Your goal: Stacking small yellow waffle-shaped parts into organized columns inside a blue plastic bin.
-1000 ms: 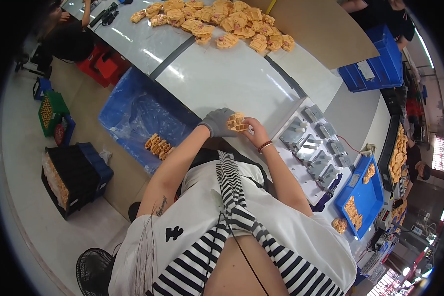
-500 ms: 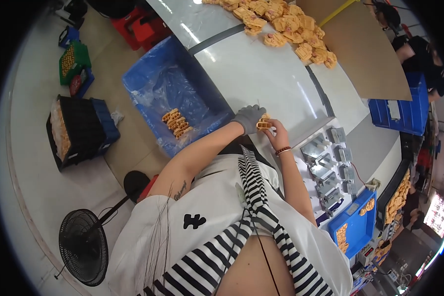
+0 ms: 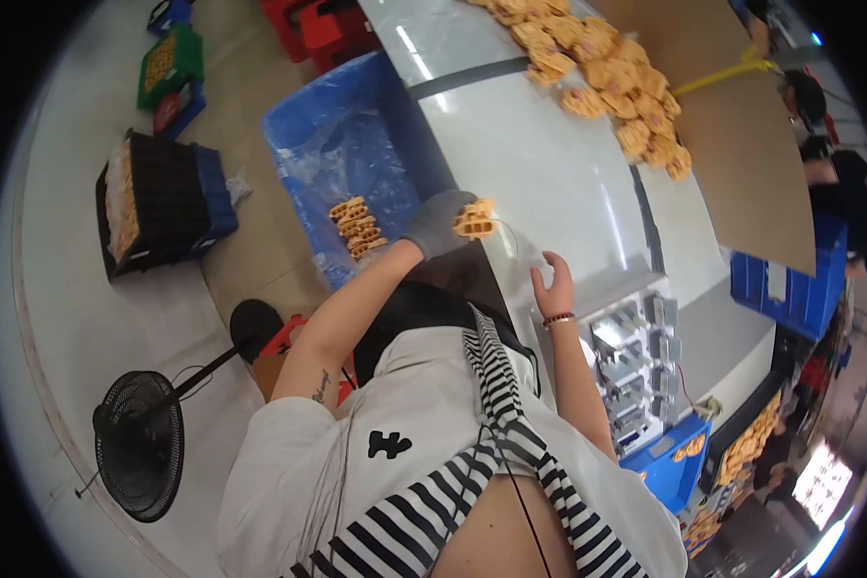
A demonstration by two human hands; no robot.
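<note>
My left hand [image 3: 440, 223], in a grey glove, grips a small yellow-orange moulded piece [image 3: 474, 221] with openings in its side. It is at the table's left edge, beside the blue bin [image 3: 284, 135]. My right hand [image 3: 555, 287] is bare with a beaded bracelet at the wrist. Its thumb and fingers are apart over the white table [image 3: 515, 159], and nothing is in it. Inside the bin, on a clear plastic liner [image 3: 342, 154], lies a row of similar orange pieces [image 3: 356, 228].
A heap of orange pieces [image 3: 626, 82] lies on the far table beside a cardboard sheet [image 3: 732, 154]. Metal clamp fixtures [image 3: 634, 361] stand right of my right arm. A blue tray [image 3: 669, 462] is at lower right. Black crates [image 3: 159, 202] and a fan [image 3: 140, 443] stand left.
My hands have come apart. The left has moved left toward the bin with the orange piece; the right has let go of it and opened. The whole view has shifted somewhat.
</note>
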